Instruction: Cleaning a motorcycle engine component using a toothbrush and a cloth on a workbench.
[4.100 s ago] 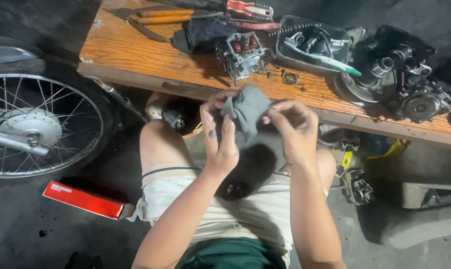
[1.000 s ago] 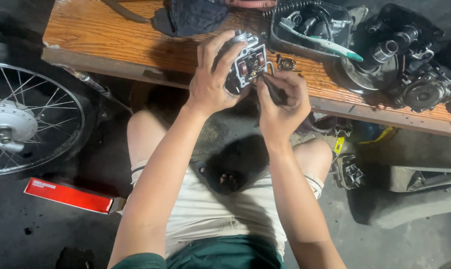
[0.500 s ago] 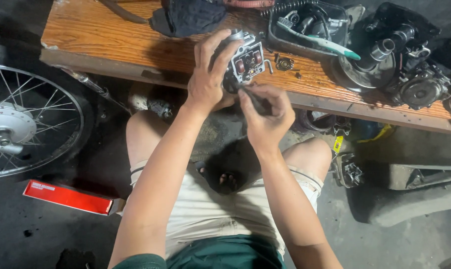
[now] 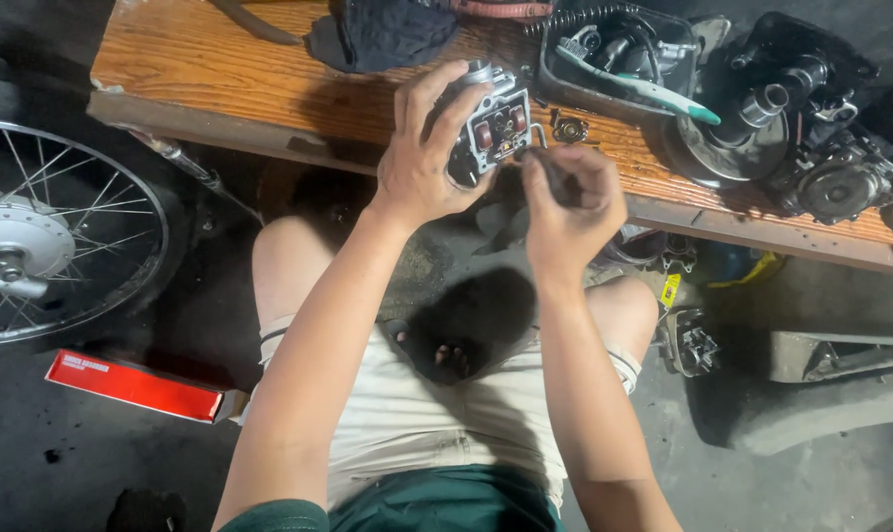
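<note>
Metal carburetor [image 4: 486, 123] sits in the left hand [image 4: 422, 158], whose grip is clamped around its body, fingers curled over the top, forearm rising from the lap. It is held over the front edge of the wooden surface [image 4: 220, 69]. Right hand [image 4: 570, 202] is raised beside it, fingers pinched together on a thin dark tool [image 4: 550, 169] whose tip meets the carburetor's open face.

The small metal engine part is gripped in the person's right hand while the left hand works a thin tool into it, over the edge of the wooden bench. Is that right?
Not quite: the hands are swapped. The head view shows the left hand gripping the small metal engine part, while the right hand works the thin tool into it, over the edge of the wooden bench.
</note>
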